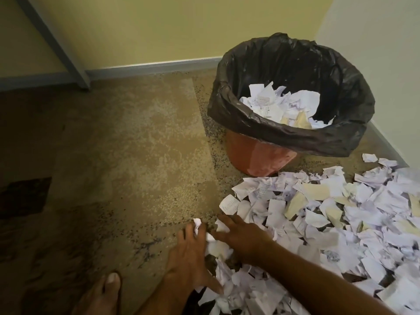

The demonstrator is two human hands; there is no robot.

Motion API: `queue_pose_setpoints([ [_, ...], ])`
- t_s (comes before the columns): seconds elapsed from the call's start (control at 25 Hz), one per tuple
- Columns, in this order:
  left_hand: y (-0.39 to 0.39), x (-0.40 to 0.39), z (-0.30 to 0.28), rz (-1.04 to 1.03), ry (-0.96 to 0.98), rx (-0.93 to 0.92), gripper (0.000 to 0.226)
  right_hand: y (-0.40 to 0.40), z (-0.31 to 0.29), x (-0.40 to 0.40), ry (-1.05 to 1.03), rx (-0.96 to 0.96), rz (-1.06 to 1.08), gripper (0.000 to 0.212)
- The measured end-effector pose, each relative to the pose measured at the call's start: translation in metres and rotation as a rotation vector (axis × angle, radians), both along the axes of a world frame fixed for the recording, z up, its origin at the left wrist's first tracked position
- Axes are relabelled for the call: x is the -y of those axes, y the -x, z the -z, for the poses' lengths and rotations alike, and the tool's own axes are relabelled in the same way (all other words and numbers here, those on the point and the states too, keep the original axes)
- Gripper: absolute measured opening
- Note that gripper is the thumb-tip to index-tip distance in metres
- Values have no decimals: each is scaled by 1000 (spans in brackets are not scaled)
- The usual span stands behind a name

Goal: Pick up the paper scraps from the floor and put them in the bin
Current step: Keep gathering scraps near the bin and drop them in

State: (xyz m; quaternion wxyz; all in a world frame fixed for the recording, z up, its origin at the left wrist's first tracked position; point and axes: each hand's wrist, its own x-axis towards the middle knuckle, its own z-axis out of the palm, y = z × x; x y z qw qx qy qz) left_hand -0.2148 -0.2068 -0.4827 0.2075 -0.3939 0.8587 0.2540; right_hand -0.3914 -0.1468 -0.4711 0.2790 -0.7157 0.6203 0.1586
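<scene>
Bin [261, 155]: orange, upright on the floor [136, 144], near the corner of the walls.
Liner [295, 137]: black bag folded over the bin's rim.
Bin contents [281, 105]: white and cream torn paper, part-filled.
Paper scraps [341, 223]: wide heap on the floor, just in front of the bin and to the right.
Left hand [188, 253]: flat on the floor at the heap's left edge, fingers touching a white scrap.
Right hand [241, 237]: fingers spread over scraps, just beside the left hand.
Foot [102, 294]: bare, lower left.
Skirting [147, 69]: grey, along the yellow wall.
</scene>
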Motion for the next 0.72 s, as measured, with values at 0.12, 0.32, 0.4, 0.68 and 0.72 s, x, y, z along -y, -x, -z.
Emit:
queue_pose_setpoints([
  [0.12,3,-12,2,33,41,-39,129,-2,3,-5,71,54,22,65],
  [0.32,-4,-20,15,-26,-25,-184,79,-5,10,1,94,82,2,56],
  [0.4,-7,-21,21,-65,-68,-258,65,-6,10,5,121,74,8,46],
  [0.68,-20,-8,36,-323,-303,-497,24,-9,14,10,92,62,34,50],
  [0.72,-20,-5,35,-359,-304,-500,23,-10,15,13,67,55,51,53],
])
